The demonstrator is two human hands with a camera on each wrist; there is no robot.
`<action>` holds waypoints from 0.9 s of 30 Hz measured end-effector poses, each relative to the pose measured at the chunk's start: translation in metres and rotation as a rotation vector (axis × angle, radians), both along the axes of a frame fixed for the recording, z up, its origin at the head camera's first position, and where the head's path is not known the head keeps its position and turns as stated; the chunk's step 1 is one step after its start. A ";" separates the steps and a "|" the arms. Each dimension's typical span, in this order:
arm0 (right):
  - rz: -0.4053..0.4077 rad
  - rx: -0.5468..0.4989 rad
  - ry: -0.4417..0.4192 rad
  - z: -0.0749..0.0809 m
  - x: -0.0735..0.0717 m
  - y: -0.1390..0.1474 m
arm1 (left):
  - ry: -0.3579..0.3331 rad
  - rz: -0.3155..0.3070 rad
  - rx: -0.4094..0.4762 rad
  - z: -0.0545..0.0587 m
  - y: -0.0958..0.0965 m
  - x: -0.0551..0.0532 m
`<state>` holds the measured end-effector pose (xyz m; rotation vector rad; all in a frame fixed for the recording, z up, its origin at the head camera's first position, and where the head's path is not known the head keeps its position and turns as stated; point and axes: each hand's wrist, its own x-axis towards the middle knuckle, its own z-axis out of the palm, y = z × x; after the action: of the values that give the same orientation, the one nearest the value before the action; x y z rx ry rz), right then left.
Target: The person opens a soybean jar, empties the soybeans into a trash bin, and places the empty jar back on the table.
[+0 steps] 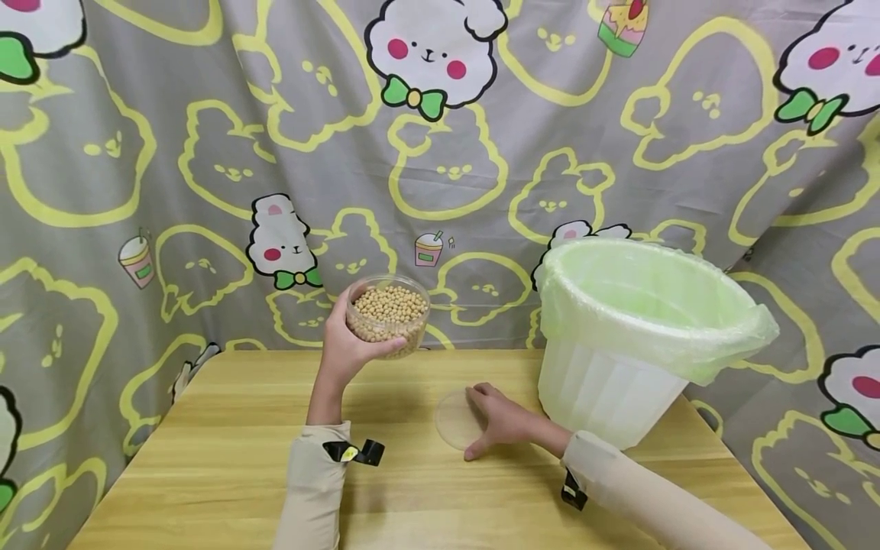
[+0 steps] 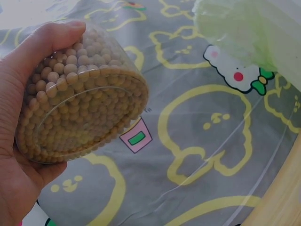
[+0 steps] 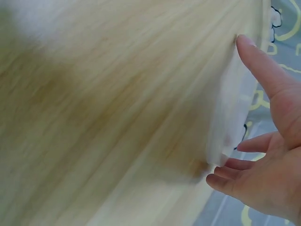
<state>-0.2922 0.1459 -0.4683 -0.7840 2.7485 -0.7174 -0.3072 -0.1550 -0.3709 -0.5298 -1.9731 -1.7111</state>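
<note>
My left hand (image 1: 345,345) grips a clear round plastic jar (image 1: 387,333) above the back of the table. Small round tan beans (image 1: 390,304), which look like soybeans, fill it close to the open top. The left wrist view shows the jar's see-through base tilted toward the camera, thumb on one side and fingers on the other. To the right and lower, my right hand (image 1: 507,420) holds a thin clear round lid (image 1: 451,422) by its edge, thumb and fingertips spread across it. That lid appears close over the tabletop; from the right wrist it shows nearly edge-on (image 3: 228,110).
A tall white bin (image 1: 598,382), lined with a pale green plastic bag (image 1: 729,347), stands at the table's right rear, just beyond my right forearm. The wooden table (image 1: 227,451) ends against a grey cartoon-print curtain (image 1: 454,229) at the back.
</note>
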 end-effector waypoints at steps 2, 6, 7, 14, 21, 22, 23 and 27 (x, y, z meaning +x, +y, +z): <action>0.006 -0.009 0.019 0.006 0.001 0.000 | -0.002 -0.002 0.002 -0.001 0.000 0.000; 0.013 -0.041 0.110 0.031 0.007 -0.002 | -0.001 -0.003 0.008 -0.003 -0.001 -0.001; 0.013 -0.050 0.142 0.040 0.009 -0.003 | -0.002 -0.003 0.011 -0.003 -0.001 -0.001; 0.038 -0.137 0.593 0.116 0.027 0.003 | 0.001 -0.002 0.013 -0.002 -0.002 0.000; -0.034 -0.117 1.141 0.168 0.038 0.031 | 0.001 0.007 -0.002 -0.003 -0.001 0.000; -0.063 -0.098 1.193 0.173 0.040 0.036 | 0.000 0.008 -0.004 -0.003 0.000 0.001; -0.096 -0.074 1.236 0.177 0.043 0.041 | -0.002 0.009 -0.005 -0.003 0.000 0.001; -0.218 0.030 1.337 0.189 0.052 0.063 | -0.006 0.007 -0.007 -0.003 0.000 0.001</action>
<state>-0.2397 0.2086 -0.2796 -1.2935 4.0296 -0.1078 -0.3064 -0.1546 -0.3740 -0.5199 -1.9839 -1.7033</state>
